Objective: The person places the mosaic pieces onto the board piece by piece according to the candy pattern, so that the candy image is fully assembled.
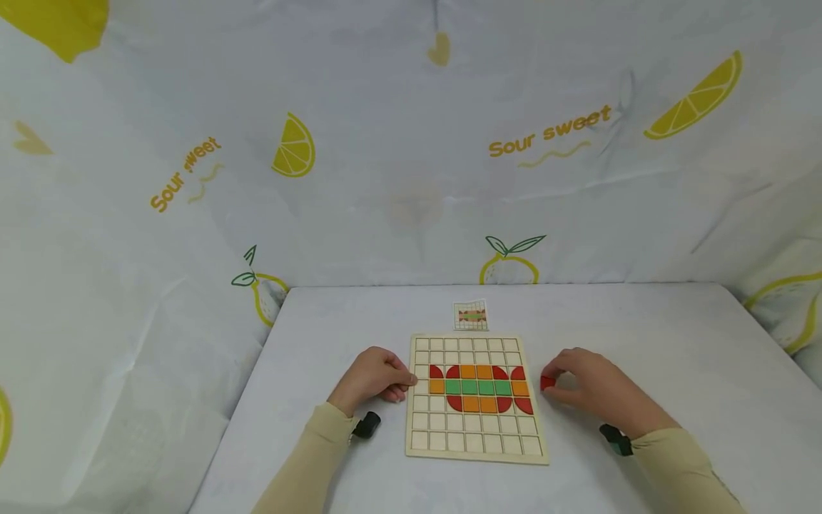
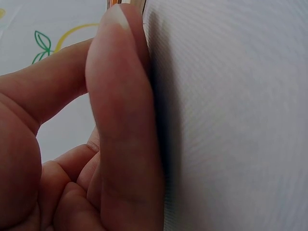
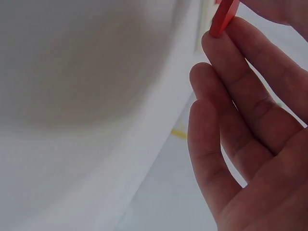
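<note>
A square wooden grid board (image 1: pixel 477 458) lies on the white table. Red quarter-round tiles (image 1: pixel 453 404), orange square tiles (image 1: pixel 471 405) and several green square tiles (image 1: pixel 469 387) fill three rows across its middle. At the board's left edge, my left hand (image 1: pixel 374 373) pinches the rim between thumb (image 2: pixel 122 96) and index finger, with the other fingers curled in. My right hand (image 1: pixel 587 382), just right of the board, holds a red tile (image 3: pixel 224 18) between thumb and fingertips. Part of that tile hides behind the fingers.
Behind the board lies a small pattern card (image 1: pixel 471 325) printed with a similar coloured design on a grid. A white cloth (image 1: pixel 398 214) with lemon prints hangs behind the table and along its left side. Dark wrist cameras (image 1: pixel 367 425) sit at both wrists.
</note>
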`<state>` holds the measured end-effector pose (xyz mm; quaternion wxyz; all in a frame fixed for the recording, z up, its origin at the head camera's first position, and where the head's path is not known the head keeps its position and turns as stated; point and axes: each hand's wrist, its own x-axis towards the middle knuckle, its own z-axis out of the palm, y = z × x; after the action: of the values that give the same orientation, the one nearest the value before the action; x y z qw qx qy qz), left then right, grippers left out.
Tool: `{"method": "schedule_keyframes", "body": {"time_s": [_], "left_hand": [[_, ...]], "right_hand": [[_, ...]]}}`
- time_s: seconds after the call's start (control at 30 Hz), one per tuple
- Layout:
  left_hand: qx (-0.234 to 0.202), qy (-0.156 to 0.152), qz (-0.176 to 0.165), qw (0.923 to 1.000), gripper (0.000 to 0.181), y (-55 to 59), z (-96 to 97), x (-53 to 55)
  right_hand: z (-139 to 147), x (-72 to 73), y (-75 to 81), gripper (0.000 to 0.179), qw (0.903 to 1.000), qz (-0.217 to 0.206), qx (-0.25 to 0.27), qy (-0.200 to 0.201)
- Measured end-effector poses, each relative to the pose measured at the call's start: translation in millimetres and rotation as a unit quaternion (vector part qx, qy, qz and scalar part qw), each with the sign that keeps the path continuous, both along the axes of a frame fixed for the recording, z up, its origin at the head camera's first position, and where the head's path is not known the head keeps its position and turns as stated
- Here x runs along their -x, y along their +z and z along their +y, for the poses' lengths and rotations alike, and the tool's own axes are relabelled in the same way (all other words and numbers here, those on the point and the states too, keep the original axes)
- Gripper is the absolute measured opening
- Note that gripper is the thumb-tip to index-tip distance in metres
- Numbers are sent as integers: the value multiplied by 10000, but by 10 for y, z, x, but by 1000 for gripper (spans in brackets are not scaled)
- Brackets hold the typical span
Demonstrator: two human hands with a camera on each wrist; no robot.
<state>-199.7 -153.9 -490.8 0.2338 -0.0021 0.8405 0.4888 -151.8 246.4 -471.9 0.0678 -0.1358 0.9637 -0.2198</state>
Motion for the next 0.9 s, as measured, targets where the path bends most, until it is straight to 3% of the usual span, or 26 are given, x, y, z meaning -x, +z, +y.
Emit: {"method": "schedule_keyframes", "body": {"time_s": [0.43, 0.67, 0.9], "left_hand": [[18, -13, -9, 10000, 21, 14, 0, -3], [13, -51, -32, 10000, 21, 37, 1, 5], [-1, -68, -29, 10000, 21, 52, -3, 4]], "right_hand": [[-911, 166, 60, 11, 9962, 262, 384, 739], [-1235, 155, 12, 9, 9890, 564, 461, 1284], [-1458, 112, -50, 15, 9884, 606, 257, 1372]]}}
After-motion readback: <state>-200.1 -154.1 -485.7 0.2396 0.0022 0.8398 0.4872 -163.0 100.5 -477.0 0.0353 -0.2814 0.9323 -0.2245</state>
